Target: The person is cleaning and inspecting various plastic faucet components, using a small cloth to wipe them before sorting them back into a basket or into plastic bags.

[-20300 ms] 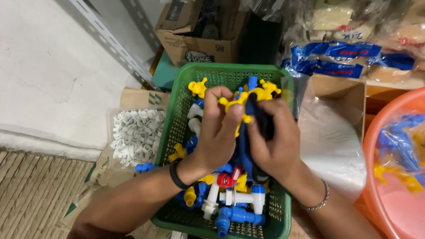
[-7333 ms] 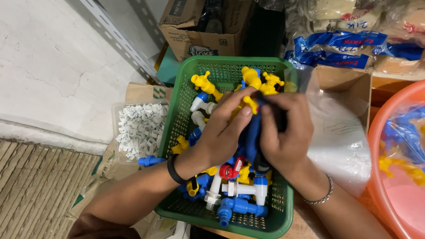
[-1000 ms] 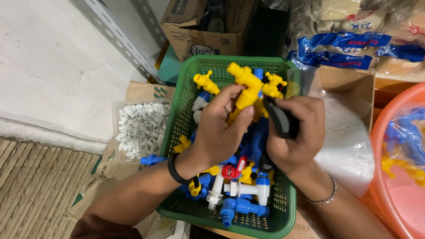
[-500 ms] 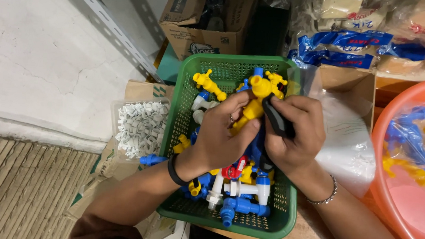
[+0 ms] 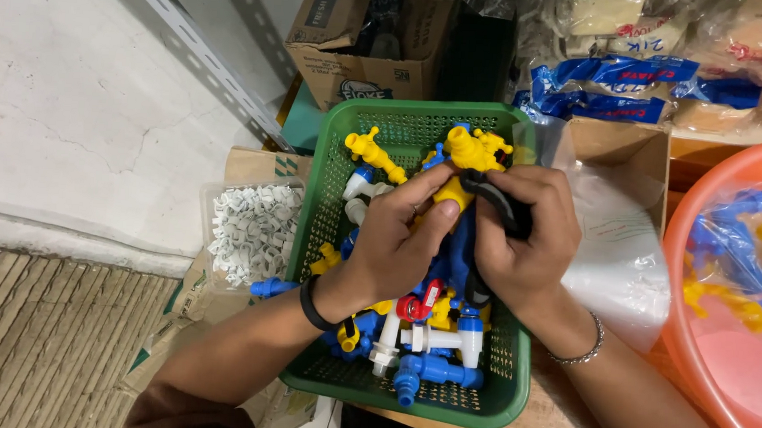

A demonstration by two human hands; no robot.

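The yellow tap [image 5: 466,157] (held in both hands) now sits lower, nearer the basket [image 5: 330,184].

a green perforated basket [image 5: 493,397] is holding yellow, blue and white plastic taps [image 5: 430,349], one showing a red handle [image 5: 415,306]. an orange tub [image 5: 741,386] is showing beside it, and white clips [image 5: 252,231] are filling a clear box.

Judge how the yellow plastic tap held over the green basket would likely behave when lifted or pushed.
The yellow tap looks like rigid moulded plastic, so probably stiff and light. Its jutting handle and spout would likely stop it rolling. The left hand and right hand both grip it over the green basket.
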